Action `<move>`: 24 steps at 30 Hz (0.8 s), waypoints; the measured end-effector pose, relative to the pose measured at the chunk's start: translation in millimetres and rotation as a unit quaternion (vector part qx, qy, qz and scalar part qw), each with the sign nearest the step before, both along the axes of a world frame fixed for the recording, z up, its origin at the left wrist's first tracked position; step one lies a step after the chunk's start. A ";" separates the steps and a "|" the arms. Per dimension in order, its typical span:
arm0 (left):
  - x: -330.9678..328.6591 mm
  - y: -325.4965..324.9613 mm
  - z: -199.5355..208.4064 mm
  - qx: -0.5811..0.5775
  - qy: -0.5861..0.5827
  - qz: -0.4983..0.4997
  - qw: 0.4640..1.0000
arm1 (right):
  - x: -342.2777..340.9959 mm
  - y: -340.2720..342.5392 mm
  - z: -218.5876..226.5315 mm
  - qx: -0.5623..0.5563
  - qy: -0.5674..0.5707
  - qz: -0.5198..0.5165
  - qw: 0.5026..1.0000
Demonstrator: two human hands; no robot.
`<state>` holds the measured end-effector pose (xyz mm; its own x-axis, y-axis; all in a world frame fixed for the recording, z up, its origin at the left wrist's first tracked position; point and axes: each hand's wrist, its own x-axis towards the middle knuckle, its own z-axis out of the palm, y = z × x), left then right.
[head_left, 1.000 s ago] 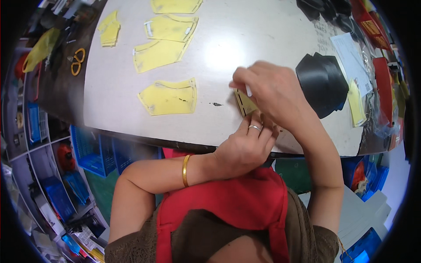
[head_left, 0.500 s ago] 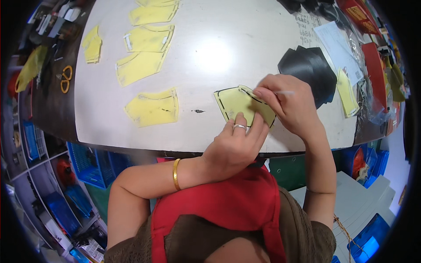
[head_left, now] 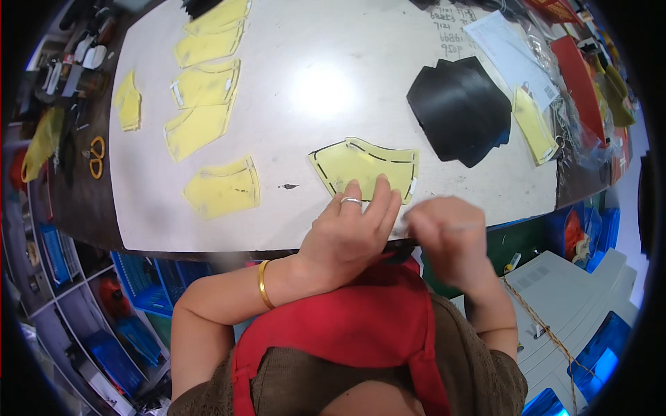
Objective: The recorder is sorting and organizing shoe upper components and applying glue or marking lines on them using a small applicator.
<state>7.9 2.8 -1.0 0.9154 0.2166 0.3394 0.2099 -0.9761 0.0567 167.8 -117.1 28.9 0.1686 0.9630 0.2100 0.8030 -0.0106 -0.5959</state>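
My left hand [head_left: 354,225] lies with its fingers spread on the lower edge of a yellow pattern template [head_left: 371,163], pressing it to the white tabletop. Black dashes and lines run along the template's edges, and a small white patch marks its right side. Just right of it, near the table's front edge, my right hand [head_left: 447,236] is closed around a thin, pale pen [head_left: 463,226]. Motion blurs this hand, and the pen's tip cannot be made out. Beyond, to the right, sits a stack of black leather-like pieces [head_left: 461,111].
More yellow templates [head_left: 222,187] lie along the left, and another [head_left: 534,125] at the right beside a paper sheet [head_left: 510,59]. Orange-handled scissors [head_left: 97,158] rest on the dark left edge. A red box [head_left: 579,90] and plastic bags stand at the right. Blue baskets [head_left: 142,277] are below the table.
My right hand has moved from the template's upper right edge down toward the table's front edge, still holding the pen. My left hand stays on the template. The whole view has shifted slightly.
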 end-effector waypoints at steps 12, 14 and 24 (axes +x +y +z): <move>11.8 41.3 5.6 -0.041 -0.081 -0.183 0.979 | 53.3 31.1 13.1 -0.111 0.094 -0.084 0.986; 26.8 50.2 19.3 -0.064 -0.091 -0.229 0.967 | 78.4 27.5 10.2 -0.052 0.025 -0.158 0.986; 162.8 91.3 53.3 -0.056 0.108 -0.253 0.960 | 165.9 -77.9 -20.3 0.061 0.073 -0.525 0.846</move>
